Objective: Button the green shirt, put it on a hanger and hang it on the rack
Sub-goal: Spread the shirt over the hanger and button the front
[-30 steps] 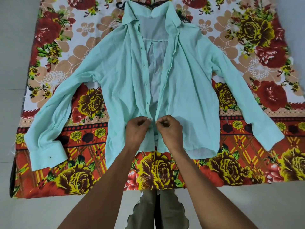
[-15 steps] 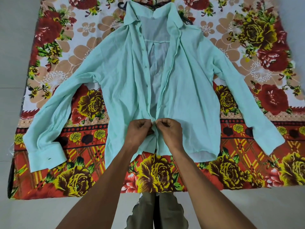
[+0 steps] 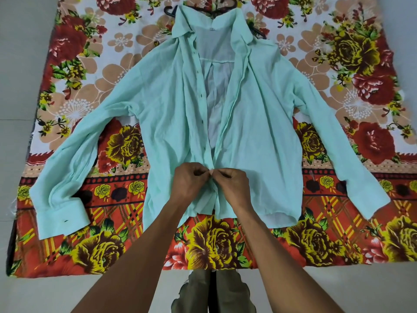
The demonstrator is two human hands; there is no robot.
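Hands closed gap; left hand (image 3: pixel 188 180), right hand (image 3: pixel 232 182) pinch green shirt (image 3: pixel 259 141) edges.

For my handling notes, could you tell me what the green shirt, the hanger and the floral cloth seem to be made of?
Green shirt: thin, matte woven fabric, likely cotton or a blend; it creases finely. Hanger: dark, thin, probably plastic or coated wire; mostly hidden. Floral cloth: printed woven sheet, matte, lying flat.

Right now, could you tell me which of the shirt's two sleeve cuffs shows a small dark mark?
The cuff at the image's left, on the person's left side; the other cuff looks plain.
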